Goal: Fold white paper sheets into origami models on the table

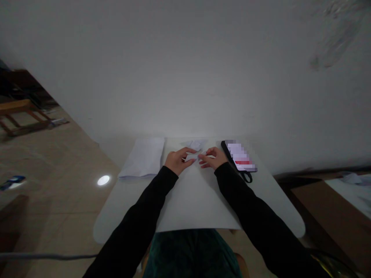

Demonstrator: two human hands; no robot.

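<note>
- sits at a white table (pixel 199 208) with rounded near corners and with its far edge against a pale wall (pixel 185 77).
- reaches across the tabletop with both forearms, in black sleeves (pixel 145 210), to a spot in the far half, near the wall.
- pinches the left part of a small white paper (pixel 189 157) between the thumb and forefinger of the left hand (pixel 175 161).
- pinches the right end of the same piece with the thumb and forefinger of the right hand (pixel 216 157), with the other fingers bent below.
- holds the small white paper between the two sets of fingertips, midway across the table; cannot tell its exact folds, with so much of it covered.
- has a folded paper (pixel 195 144) lying just behind the hands, close to the wall.
- has a stack of white sheets (pixel 145 156) flat on the table, near the left hand on its outer side.
- has a phone (pixel 242 156) lying aslant just beside the right hand, with a lit, pixelated screen and a red band on it, and with a black loop (pixel 247 177) at its near end.
- wears dark green clothing (pixel 191 251) over the lap, below the near edge.
- shows at left a tiled floor (pixel 72 197) with a bright round light spot (pixel 103 180), a wooden stool (pixel 17 106) farther back and a grey cable (pixel 52 256) low down.
- shows at right a brown box (pixel 327 202) beside the table.
</note>
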